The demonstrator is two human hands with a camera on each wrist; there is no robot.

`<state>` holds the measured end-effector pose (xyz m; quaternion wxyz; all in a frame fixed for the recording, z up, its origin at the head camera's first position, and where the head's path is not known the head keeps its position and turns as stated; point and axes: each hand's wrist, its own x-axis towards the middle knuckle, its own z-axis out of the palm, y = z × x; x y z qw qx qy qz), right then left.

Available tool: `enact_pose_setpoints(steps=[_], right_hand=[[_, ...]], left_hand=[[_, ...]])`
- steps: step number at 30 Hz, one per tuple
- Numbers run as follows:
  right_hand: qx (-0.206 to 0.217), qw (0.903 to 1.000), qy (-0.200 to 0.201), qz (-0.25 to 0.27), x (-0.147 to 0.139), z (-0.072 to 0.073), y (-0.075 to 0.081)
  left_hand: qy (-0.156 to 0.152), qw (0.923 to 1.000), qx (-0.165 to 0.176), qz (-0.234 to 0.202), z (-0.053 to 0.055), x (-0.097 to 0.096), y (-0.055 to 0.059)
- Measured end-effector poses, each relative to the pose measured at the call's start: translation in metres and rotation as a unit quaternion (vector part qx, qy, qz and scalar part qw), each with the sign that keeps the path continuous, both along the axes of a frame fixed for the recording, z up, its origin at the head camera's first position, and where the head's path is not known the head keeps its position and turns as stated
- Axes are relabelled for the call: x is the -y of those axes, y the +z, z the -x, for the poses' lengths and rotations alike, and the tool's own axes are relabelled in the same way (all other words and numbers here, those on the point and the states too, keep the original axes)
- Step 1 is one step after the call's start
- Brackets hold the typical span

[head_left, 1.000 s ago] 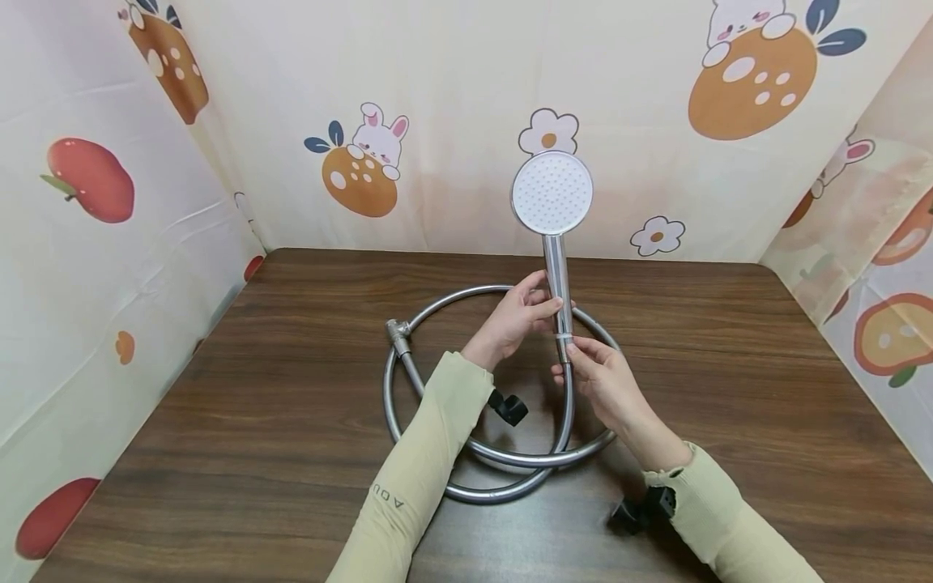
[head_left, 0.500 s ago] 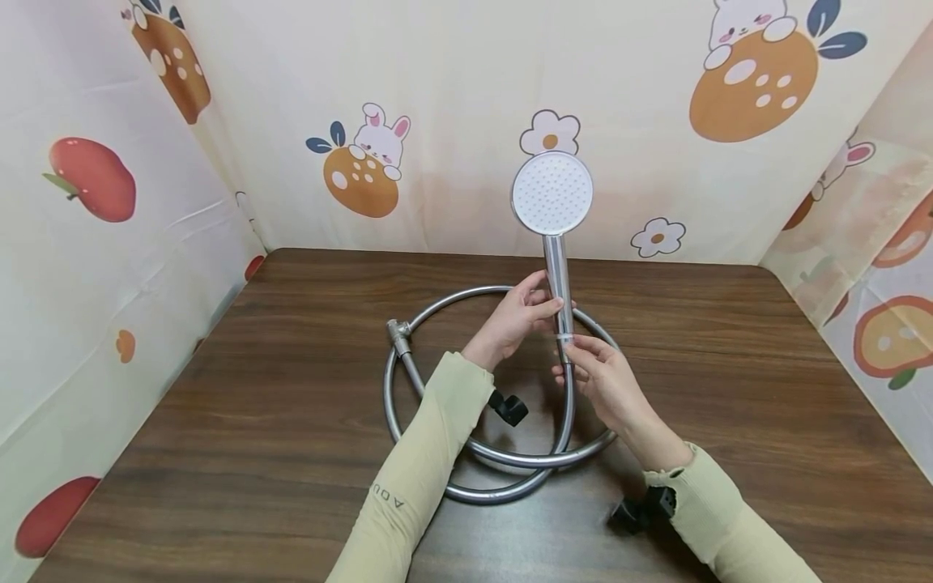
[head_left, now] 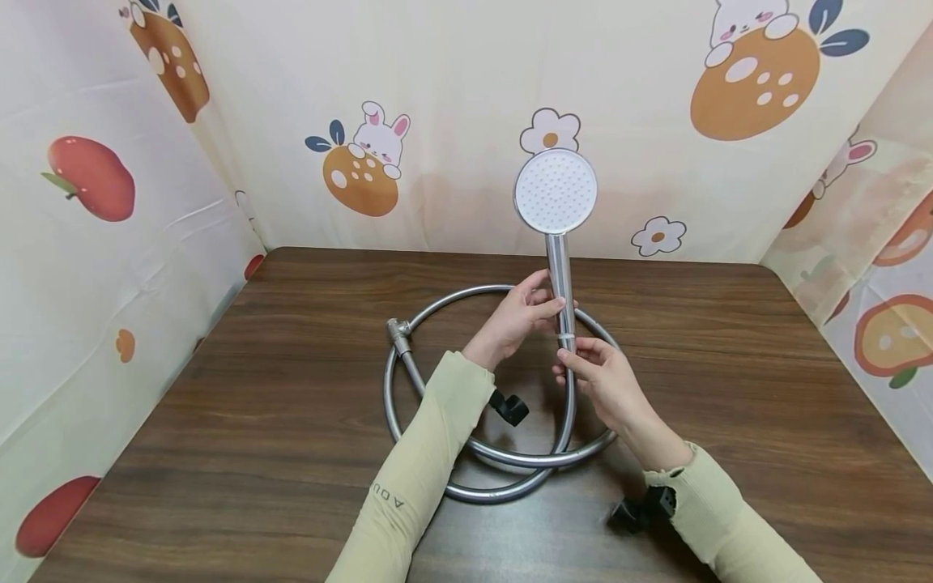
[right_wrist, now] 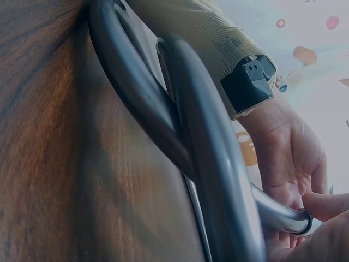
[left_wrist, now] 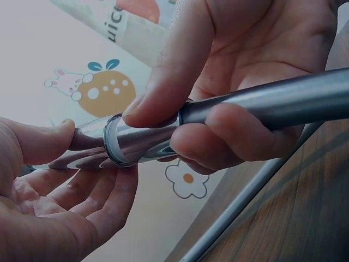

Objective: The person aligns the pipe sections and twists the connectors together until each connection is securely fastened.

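Observation:
A chrome hand shower with a round white spray face stands upright above the table. My left hand holds its lower handle between thumb and fingers. Just below, my right hand pinches the chrome hose nut, thumb on one side and fingers curled beneath. In the left wrist view, a white ring shows at the joint between handle and nut. The grey metal hose drops from the nut and lies coiled on the table. In the right wrist view, hose loops cross in front of the hands.
A chrome angled connector rests at the coil's left side. The brown wooden table is bordered by printed cloth at the back and sides. A black wrist camera sits at the right cuff.
My right thumb has shifted left across the hose nut and slightly down. The hand shower has moved slightly right. My left hand keeps its hold.

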<state>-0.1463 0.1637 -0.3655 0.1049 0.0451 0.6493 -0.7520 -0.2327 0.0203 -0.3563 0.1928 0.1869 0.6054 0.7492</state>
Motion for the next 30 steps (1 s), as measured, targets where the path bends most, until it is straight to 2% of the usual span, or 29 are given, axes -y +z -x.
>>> enact_pose_setpoints(steps=[16, 25, 30], right_hand=[[-0.013, 0.9998, 0.013, -0.008, 0.0005, -0.0019, 0.0], [-0.026, 0.9988, 0.034, -0.021, -0.0011, -0.0018, -0.0005], [-0.023, 0.9992, 0.031, 0.006, -0.0009, -0.0015, -0.0006]], left_hand=[[0.0, 1.0, 0.006, 0.002, 0.0, 0.0006, 0.002], [0.001, 1.0, 0.003, 0.001, 0.0012, -0.0001, 0.0], [0.001, 1.0, 0.006, -0.002, 0.0012, 0.0006, 0.0003]])
